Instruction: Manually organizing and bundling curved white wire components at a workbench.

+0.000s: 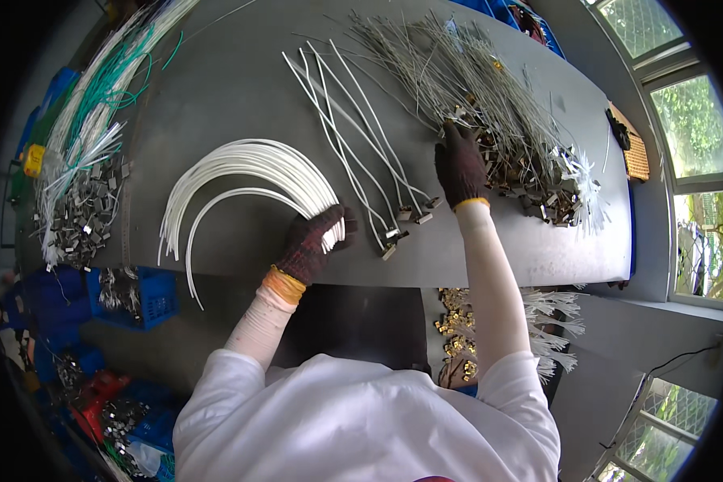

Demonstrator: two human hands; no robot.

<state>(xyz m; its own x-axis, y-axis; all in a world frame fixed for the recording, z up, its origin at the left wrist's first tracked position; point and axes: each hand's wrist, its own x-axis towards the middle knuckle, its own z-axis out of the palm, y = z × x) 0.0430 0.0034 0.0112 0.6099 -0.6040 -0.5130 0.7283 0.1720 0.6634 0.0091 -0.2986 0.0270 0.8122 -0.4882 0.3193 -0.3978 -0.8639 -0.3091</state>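
My left hand (316,235), in a dark glove with an orange cuff, is closed around a bundle of white tubes (249,161). The tubes arc away to the left over the grey table. My right hand (461,165), gloved the same way, reaches into the near left edge of a heap of thin grey wires with metal end pieces (490,88). Its fingertips are partly hidden among the wires, so their grip does not show. Between the hands lie several white tubes with small metal connectors (367,153) at their near ends.
At the table's (241,64) far left lies a pile of white and green wires with metal ends (88,169). A blue crate (149,297) stands below the left edge. Brass-coloured pieces (458,329) lie below the right edge. A woven tan item (631,145) is by the windows.
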